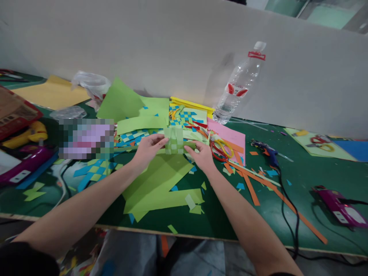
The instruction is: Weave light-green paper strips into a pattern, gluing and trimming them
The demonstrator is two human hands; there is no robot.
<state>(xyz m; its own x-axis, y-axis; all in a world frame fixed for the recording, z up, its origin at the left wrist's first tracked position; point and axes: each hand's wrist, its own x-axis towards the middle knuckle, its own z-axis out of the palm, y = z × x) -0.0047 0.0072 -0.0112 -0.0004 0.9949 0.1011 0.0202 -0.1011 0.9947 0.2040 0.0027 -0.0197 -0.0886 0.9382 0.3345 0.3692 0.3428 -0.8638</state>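
A small woven piece of pale and darker green paper strips (174,140) is held up over the table between both hands. My left hand (151,145) pinches its left edge with thumb and fingers. On the other side, my right hand (201,154) grips the right edge, where a green strip sticks out between the fingers. Below the hands lie large green paper sheets (161,176). Behind them are blue-and-green woven pieces (186,117). Scissors with red and yellow handles (221,149) rest just right of my right hand.
A clear plastic bottle (240,82) stands near the wall. A glue gun (266,151) with a black cable lies right, by orange paper strips (248,184). Purple power strips (342,209) sit at both sides. Paper scraps and pink paper (234,134) cover parts of the green table (218,218).
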